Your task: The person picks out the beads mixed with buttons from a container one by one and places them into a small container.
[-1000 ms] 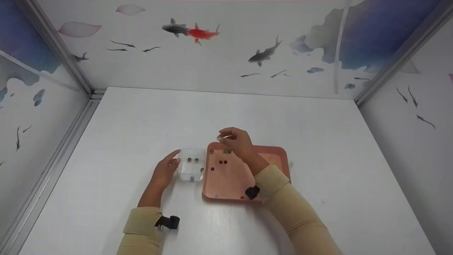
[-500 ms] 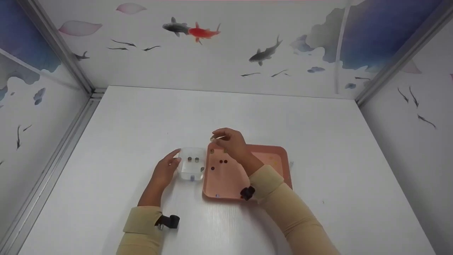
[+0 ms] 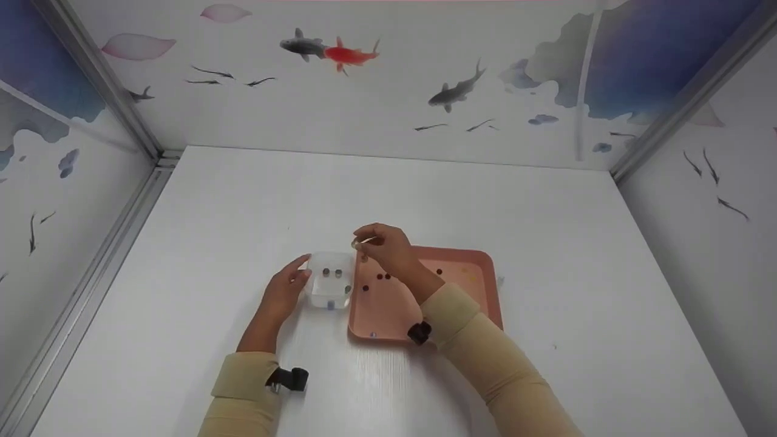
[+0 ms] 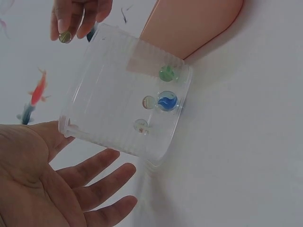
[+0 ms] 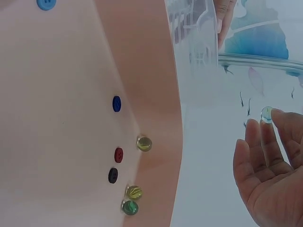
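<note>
My right hand (image 3: 388, 250) pinches a clear glass marble (image 5: 267, 114) between thumb and fingertips, raised above the back-left corner of the pink tray (image 3: 394, 318). In the head view, my left hand (image 3: 283, 294) touches the left side of a clear plastic box (image 4: 106, 90) beside the tray. Its fingers are extended and spread in the left wrist view, one at the rim corner. Inside the box lie several marbles, among them a green marble (image 4: 166, 73) and a larger blue-swirled marble (image 4: 167, 101).
Along the tray's side in the right wrist view lie several marbles, including a green one (image 5: 129, 207). Nearby are a dark blue button (image 5: 117, 104), a red button (image 5: 119, 155), a black button (image 5: 113, 175) and a light blue button (image 5: 46, 4). Printed walls (image 3: 388, 121) enclose the white table.
My right hand has moved left with the marble, from above the tray's back edge toward the box. My left hand and the box stay in place.
</note>
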`<state>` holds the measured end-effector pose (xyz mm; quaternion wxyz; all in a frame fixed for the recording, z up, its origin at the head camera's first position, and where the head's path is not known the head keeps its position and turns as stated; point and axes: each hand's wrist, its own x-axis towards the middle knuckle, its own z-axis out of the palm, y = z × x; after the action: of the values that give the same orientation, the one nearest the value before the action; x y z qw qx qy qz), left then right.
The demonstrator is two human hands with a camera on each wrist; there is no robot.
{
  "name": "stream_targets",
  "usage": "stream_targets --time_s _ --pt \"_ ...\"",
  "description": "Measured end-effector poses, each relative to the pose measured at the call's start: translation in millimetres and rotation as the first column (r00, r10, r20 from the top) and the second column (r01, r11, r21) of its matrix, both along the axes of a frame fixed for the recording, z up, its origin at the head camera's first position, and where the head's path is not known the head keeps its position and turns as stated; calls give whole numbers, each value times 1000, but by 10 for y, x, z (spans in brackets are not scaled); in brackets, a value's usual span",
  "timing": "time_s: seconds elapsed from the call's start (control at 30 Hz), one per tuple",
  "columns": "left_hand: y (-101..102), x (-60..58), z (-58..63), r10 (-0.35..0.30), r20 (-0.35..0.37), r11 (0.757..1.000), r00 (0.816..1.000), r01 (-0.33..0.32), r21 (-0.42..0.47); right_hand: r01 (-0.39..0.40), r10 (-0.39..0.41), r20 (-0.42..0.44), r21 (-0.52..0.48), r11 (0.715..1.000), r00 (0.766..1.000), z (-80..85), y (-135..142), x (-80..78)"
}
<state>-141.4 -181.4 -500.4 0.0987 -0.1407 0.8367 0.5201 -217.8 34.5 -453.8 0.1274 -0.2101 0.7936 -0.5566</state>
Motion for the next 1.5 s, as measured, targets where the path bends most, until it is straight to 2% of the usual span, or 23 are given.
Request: stream_targets --time_s 0.1,0.27,0.43,0.57,0.87,1.03,1.5 --pt "5 -5 -1 1 2 1000 1000 -1 -6 2 -2 24 9 1000 1000 4 -32 9" --pt "0 -5 5 -2 1 1000 1000 2 1 27 -34 85 78 997 996 19 -86 29" --pt "4 1 19 -8 -3 1000 1000 8 -5 30 -44 89 145 989 995 32 -125 47" --pt "-1 -8 20 -17 -8 1000 1000 17 -18 26 -42 98 162 986 994 56 -156 64" --pt "-12 -15 45 -23 -17 999 1000 23 -29 -26 23 18 157 987 1000 26 -190 87" --pt "-4 -17 50 -23 -26 999 999 22 -35 -55 55 3 165 985 998 22 -204 105" --pt "0 -8 52 -13 -45 1000 999 12 -21 -126 158 -88 298 946 984 49 -238 127"
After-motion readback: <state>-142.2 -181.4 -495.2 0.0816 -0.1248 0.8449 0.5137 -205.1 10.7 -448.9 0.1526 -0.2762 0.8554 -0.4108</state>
